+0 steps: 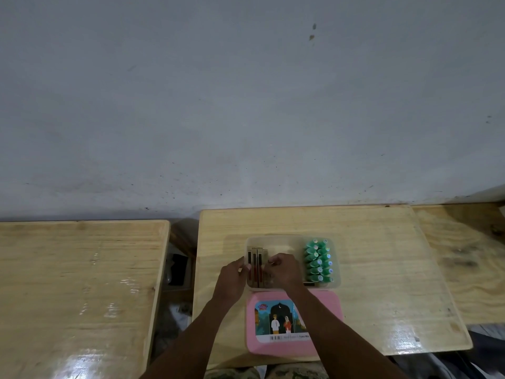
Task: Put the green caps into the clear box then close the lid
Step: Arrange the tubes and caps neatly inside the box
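A clear box stands open on the middle wooden table. Several green caps lie in two rows in its right part. Slim tan-and-dark-red cartons stand in its left part. My left hand is at the box's left wall, fingers against the outer carton. My right hand is inside the box with fingers closed around one of the cartons. The pink lid, with a picture label, lies flat just in front of the box, partly under my right forearm.
A second wooden table stands to the left across a gap where a dark object lies lower down. A third table adjoins on the right. A grey wall rises behind them all.
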